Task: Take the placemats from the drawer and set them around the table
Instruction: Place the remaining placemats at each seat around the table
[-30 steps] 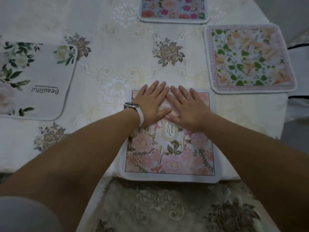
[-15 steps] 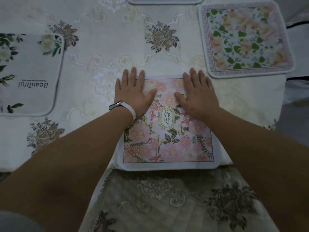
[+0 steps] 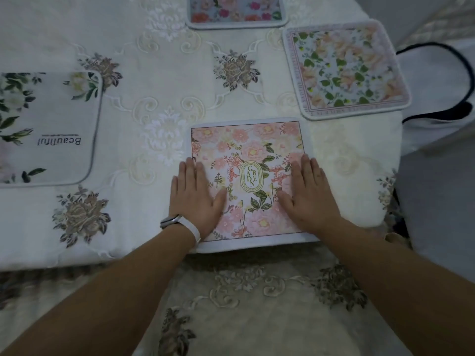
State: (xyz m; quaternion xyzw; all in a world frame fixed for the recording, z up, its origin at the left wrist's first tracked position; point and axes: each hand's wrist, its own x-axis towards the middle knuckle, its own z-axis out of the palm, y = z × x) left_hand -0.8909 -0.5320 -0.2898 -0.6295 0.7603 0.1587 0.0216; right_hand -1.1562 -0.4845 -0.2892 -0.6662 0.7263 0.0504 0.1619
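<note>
A pink floral placemat [image 3: 246, 147] with a "GARDEN" emblem lies flat at the table's near edge. My left hand [image 3: 196, 196] rests palm down on its left border, fingers together. My right hand [image 3: 309, 196] lies flat on its right side. Neither hand grips anything. A white placemat [image 3: 48, 129] printed "Beautiful" with green leaves sits at the left. A peach-and-green floral placemat [image 3: 344, 68] lies at the right corner. A blue-and-red floral placemat [image 3: 236, 11] shows partly at the far edge.
The table carries a cream embroidered tablecloth [image 3: 164, 73] that hangs over the near edge. A white chair cover with dark trim [image 3: 437, 80] stands past the right side. Grey floor shows at the lower right.
Both hands have slid apart from the middle of the pink placemat towards its left and right sides and back towards me, pressed flat. The placemat has stayed in place.
</note>
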